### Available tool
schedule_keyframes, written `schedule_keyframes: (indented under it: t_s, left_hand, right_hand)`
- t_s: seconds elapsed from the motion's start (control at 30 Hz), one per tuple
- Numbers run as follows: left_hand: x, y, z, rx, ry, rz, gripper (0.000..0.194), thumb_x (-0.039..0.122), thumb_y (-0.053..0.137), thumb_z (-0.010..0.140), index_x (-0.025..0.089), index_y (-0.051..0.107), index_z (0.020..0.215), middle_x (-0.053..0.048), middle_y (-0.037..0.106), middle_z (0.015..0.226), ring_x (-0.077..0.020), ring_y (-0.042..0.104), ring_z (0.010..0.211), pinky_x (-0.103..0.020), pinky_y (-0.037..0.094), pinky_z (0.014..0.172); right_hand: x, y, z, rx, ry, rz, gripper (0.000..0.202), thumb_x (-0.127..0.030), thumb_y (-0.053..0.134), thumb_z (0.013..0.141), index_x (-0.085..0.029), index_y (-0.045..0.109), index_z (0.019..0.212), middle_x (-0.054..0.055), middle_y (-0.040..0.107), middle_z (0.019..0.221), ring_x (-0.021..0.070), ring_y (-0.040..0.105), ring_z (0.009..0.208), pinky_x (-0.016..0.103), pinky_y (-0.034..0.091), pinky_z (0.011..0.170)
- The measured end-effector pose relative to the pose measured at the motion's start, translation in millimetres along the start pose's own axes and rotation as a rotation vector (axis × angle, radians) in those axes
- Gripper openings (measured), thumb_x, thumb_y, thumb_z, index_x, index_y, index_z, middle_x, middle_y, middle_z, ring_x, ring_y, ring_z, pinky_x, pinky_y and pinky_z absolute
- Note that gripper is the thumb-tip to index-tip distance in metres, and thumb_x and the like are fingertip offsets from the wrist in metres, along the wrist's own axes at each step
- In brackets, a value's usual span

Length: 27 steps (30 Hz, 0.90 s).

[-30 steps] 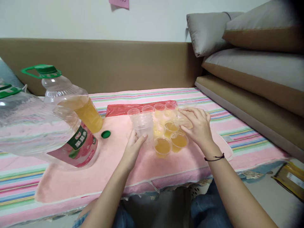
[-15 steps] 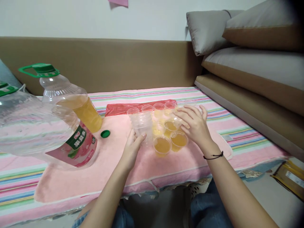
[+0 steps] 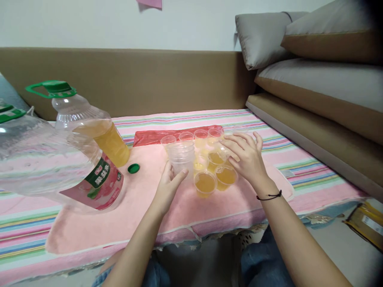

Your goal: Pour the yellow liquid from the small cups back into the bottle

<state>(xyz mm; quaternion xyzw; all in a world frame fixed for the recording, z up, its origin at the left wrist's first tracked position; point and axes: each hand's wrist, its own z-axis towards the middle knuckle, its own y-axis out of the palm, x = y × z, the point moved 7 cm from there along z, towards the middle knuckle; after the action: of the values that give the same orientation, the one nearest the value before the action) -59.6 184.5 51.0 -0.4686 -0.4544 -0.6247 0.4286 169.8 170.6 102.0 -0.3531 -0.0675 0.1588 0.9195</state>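
My left hand [image 3: 170, 181] is wrapped around a stack of clear plastic cups [image 3: 181, 154], its thumb on the near side. The stack is upright beside the filled cups. My right hand [image 3: 247, 155] curves from the right around a clear plastic cup [image 3: 223, 151], whose lower part is hard to make out among the others. Just below my right fingers stand cups of yellow juice, a front-left one [image 3: 205, 183] and a front-right one [image 3: 226, 176]. More cups, such as a back one [image 3: 201, 135], form rows behind.
On the left stand a large juice bottle with a pink label [image 3: 101, 185] and a part-full bottle [image 3: 110, 139]. A green cap [image 3: 133, 168] lies on the pink mat [image 3: 125, 215]. A red plastic bag [image 3: 149, 137] lies behind the cups; cushions [image 3: 317, 87] are piled at right.
My left hand and the cup stack have shifted slightly to the right, and the left thumb sits a little farther right. My right hand stays almost in the same place.
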Motion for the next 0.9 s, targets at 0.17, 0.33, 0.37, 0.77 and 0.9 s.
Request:
schedule_keyframes:
  t_s: [0.17, 0.33, 0.37, 0.77, 0.9]
  left_hand:
    - [4.4, -5.7, 0.2, 0.034, 0.037, -0.003, 0.05, 0.041, 0.074, 0.081, 0.021, 0.058, 0.124, -0.01, 0.061, 0.139, -0.0313, 0.049, 0.137, -0.046, 0.039, 0.114]
    - [13.1, -20.2, 2.2, 0.121, 0.136, -0.038, 0.052, 0.041, 0.076, 0.079, 0.021, 0.058, 0.123, -0.011, 0.065, 0.132, -0.0309, 0.053, 0.134, -0.047, 0.04, 0.114]
    - [14.3, -23.5, 2.6, 0.142, 0.152, -0.04, 0.053, 0.042, 0.077, 0.078, 0.021, 0.058, 0.123, -0.011, 0.065, 0.13, -0.031, 0.055, 0.132, -0.047, 0.042, 0.112]
    - [23.7, -18.9, -2.5, 0.146, 0.195, 0.1, 0.047, 0.037, 0.081, 0.072, 0.022, 0.058, 0.11, -0.007, 0.068, 0.115, -0.0279, 0.061, 0.118, -0.041, 0.046, 0.103]
    - [26.3, -8.5, -5.0, 0.084, 0.211, 0.207, 0.048, 0.033, 0.081, 0.071, 0.023, 0.057, 0.11, -0.006, 0.067, 0.112, -0.0282, 0.061, 0.116, -0.04, 0.046, 0.101]
  right_hand:
    - [11.8, -2.3, -4.1, 0.038, 0.088, 0.009, 0.045, -0.025, 0.06, 0.085, -0.024, 0.059, 0.13, 0.007, 0.065, 0.128, 0.0315, 0.055, 0.117, 0.057, 0.025, 0.111]
    - [12.8, -5.4, -3.8, 0.053, 0.065, 0.006, 0.04, -0.018, 0.056, 0.087, -0.024, 0.06, 0.126, 0.005, 0.067, 0.125, 0.0301, 0.055, 0.118, 0.056, 0.023, 0.112]
    - [10.4, -5.6, -3.2, 0.05, 0.035, 0.005, 0.04, -0.015, 0.054, 0.087, -0.025, 0.061, 0.125, 0.004, 0.068, 0.125, 0.0293, 0.055, 0.12, 0.057, 0.019, 0.114]
    - [19.5, -5.7, -1.8, 0.099, 0.221, 0.266, 0.038, -0.034, 0.067, 0.083, -0.024, 0.063, 0.12, 0.009, 0.069, 0.12, 0.032, 0.061, 0.114, 0.058, 0.033, 0.11]
    - [23.5, -14.4, 3.0, 0.163, 0.393, 0.696, 0.056, -0.039, 0.082, 0.073, -0.025, 0.06, 0.122, 0.008, 0.068, 0.119, 0.0283, 0.064, 0.11, 0.048, 0.051, 0.098]
